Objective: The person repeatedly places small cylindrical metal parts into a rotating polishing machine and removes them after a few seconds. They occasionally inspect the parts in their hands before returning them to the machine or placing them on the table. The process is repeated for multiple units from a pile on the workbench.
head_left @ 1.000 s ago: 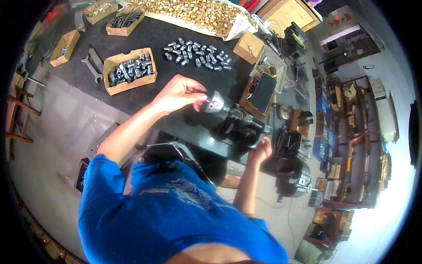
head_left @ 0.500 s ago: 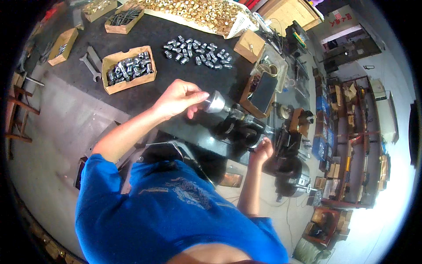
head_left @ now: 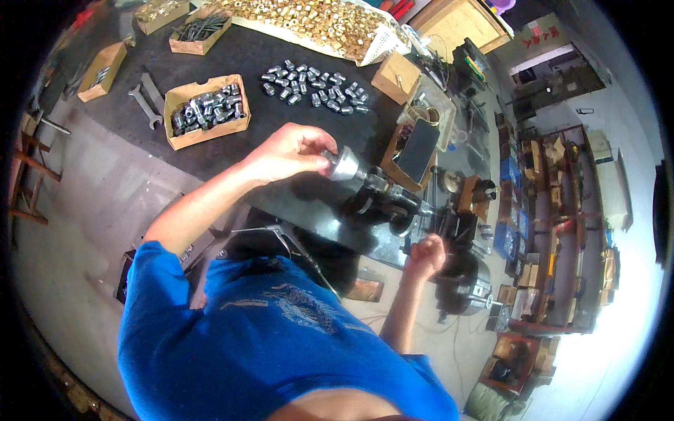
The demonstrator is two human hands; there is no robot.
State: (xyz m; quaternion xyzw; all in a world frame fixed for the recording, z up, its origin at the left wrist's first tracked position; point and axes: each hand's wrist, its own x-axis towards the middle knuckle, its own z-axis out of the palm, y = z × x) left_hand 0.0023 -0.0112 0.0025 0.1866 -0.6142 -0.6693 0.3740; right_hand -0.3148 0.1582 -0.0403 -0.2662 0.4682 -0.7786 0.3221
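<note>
My left hand (head_left: 293, 156) is closed at the mouth of a silver cone-shaped chuck (head_left: 345, 165). A small metal part (head_left: 329, 157) shows between its thumb and fingers, mostly hidden by them. Behind the chuck, a dark spindle machine (head_left: 379, 184) with a shaft and round wheels runs to the right across the bench edge. My right hand (head_left: 425, 257) is closed just below the machine's right end, apart from its near round wheel (head_left: 403, 224). Whatever its fingers hold, if anything, is hidden.
Left of the machine, a cardboard box (head_left: 207, 137) holds several metal fittings. More loose fittings (head_left: 316, 85) lie on the dark bench beyond, with brass nuts (head_left: 309, 28) on a white sheet behind. Wrenches (head_left: 144, 109) lie at left. A motor (head_left: 463, 284) sits right of my hand.
My right hand has drawn back from the round wheel, down and slightly right. My left hand stays at the chuck, its fingers shifted around the small part.
</note>
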